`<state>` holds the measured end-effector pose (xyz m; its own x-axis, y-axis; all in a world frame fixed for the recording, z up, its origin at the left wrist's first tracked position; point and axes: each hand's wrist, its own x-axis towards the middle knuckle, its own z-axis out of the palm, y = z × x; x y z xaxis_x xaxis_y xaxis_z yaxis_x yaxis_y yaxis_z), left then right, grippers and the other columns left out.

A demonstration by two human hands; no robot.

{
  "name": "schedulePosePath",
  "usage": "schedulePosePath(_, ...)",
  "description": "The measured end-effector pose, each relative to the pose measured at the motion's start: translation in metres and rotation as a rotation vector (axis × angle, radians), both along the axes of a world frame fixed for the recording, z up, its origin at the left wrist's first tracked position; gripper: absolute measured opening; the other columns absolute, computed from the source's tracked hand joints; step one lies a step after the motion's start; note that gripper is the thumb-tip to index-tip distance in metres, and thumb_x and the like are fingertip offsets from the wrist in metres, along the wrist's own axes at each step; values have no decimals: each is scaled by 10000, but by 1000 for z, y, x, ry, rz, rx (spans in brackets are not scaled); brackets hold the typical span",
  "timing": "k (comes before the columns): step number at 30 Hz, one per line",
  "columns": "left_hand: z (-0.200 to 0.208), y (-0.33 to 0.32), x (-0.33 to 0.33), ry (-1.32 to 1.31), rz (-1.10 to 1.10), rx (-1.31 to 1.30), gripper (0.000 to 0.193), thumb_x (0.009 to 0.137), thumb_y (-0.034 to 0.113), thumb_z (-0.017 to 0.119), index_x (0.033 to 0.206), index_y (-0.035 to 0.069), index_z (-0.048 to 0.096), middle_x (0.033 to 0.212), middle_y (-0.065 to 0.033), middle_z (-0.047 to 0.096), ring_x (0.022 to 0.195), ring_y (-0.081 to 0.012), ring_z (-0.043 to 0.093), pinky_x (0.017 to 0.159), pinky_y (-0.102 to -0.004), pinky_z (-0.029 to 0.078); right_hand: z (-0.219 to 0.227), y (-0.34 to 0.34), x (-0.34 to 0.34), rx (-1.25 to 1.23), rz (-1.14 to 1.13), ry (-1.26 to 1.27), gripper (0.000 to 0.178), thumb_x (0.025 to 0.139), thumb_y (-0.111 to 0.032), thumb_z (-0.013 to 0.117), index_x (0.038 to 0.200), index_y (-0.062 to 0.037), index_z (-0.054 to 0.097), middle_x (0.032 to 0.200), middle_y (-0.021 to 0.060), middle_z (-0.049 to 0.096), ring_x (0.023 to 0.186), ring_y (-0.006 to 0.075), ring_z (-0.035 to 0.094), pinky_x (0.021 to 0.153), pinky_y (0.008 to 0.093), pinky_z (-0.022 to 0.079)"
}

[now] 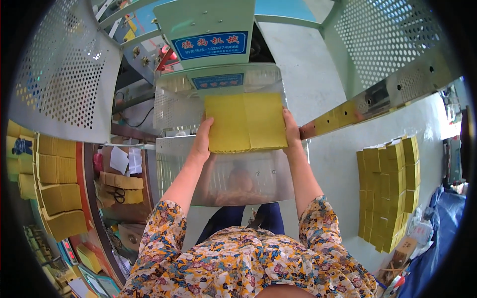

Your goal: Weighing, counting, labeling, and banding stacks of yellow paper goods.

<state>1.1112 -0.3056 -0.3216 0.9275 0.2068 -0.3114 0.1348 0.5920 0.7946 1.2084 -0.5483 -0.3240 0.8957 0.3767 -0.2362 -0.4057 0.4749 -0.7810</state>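
Note:
Between my two hands is a thick stack of yellow paper (246, 121), its sheets lying level with a faint crease down the middle. My left hand (203, 136) presses on the stack's left side, thumb toward the top edge. On the opposite side my right hand (291, 130) grips it the same way; most fingers of both hands are hidden under or behind the paper. Below the stack is a shiny metal plate (228, 184) of the machine. A second metal plate (176, 94) lies behind it, under a pale green housing (213, 25) with a blue label.
Perforated guard panels (64, 74) flank the machine, with a metal bar (367, 102) on the right. Yellow paper stacks (387, 191) stand on the floor at right. More yellow bundles (59, 184) lie at left, near a shelf with black scissors (119, 195). A blue sheet (447, 218) lies far right.

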Motion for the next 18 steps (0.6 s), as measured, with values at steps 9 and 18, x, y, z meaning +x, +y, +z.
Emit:
schedulePosePath(9, 0, -6, -2, 24, -14, 82, 603, 927, 255, 520, 1479, 93, 340, 1411, -86, 451, 1310, -209, 415, 1100, -340, 315, -3, -3, 0, -91, 5, 92, 472, 1047, -291, 332, 1438, -33, 388, 1384, 110, 489, 1258, 232, 486, 1047, 349, 402)
schedulePosePath(18, -3, -19, -3, -16, 40, 152, 436, 944, 269, 535, 1316, 45, 490, 1222, -56, 587, 1149, -169, 553, 984, -312, 428, -1, -9, -1, -107, 45, 16, 489, 1000, -251, 360, 1448, -57, 396, 1339, 85, 535, 1220, 191, 523, 1010, 330, 432)
